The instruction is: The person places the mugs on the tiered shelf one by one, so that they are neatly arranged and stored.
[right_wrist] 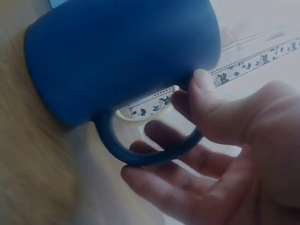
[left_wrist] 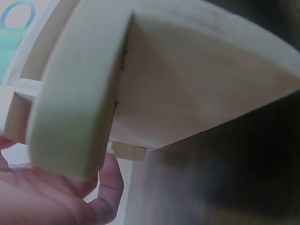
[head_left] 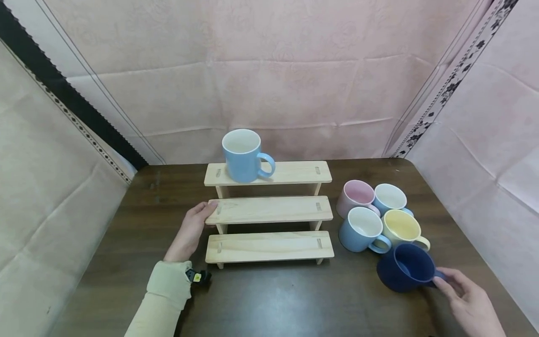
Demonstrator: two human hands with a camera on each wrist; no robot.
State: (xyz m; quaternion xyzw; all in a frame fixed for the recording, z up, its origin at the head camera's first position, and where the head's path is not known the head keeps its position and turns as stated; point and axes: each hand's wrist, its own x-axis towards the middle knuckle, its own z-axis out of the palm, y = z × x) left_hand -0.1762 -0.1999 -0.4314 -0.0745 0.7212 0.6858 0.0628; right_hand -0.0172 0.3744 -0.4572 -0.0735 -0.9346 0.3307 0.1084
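A three-step wooden stand (head_left: 269,213) sits mid-table, with a light blue mug (head_left: 243,157) on the left of its top step. My left hand (head_left: 208,213) grips the left end of the middle step, thumb on top. In the left wrist view the fingers (left_wrist: 70,187) lie under the rounded step end (left_wrist: 70,93). At the front right a dark blue mug (head_left: 406,267) tilts on the table. My right hand (head_left: 442,281) pinches its handle (right_wrist: 140,154), thumb above and fingers below.
A cluster of mugs stands right of the stand: pink (head_left: 355,196), light blue (head_left: 390,197), another light blue (head_left: 362,229) and yellow (head_left: 402,228). The dark wooden table (head_left: 273,299) is walled by pink cloth at the back and both sides.
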